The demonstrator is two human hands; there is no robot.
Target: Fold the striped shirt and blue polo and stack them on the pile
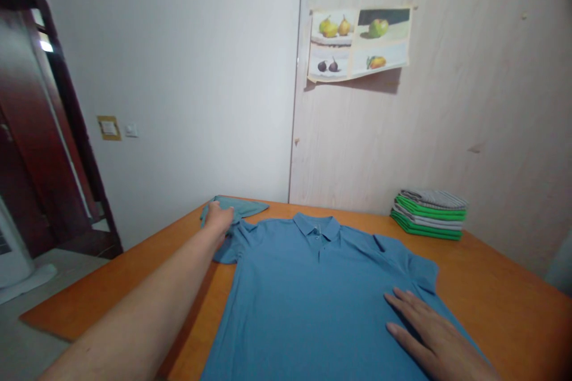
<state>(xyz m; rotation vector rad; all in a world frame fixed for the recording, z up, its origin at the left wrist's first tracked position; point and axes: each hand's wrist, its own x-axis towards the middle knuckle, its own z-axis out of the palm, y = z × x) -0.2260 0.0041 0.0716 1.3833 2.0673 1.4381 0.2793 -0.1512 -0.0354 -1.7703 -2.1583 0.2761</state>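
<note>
A blue short-sleeved polo shirt (308,286) lies spread front up, its buttoned collar towards the wall. Near the shirt's sleeve on the left, my left hand (218,218) reaches out with fingers curled at a grey-green cloth (250,207). That cloth lies loosely at the table's far left corner, and the hand covers part of it. My right hand (422,327) rests over the shirt's right side, palm down, with fingers apart and nothing held. The shirt's hem runs out of view below.
An orange-brown wooden table (496,286) bears the clothes. A folded stack of green and grey clothes (429,214) stands at the back right. Behind the table rises a wall with fruit pictures (360,44). A dark red door (40,131) stands at far left.
</note>
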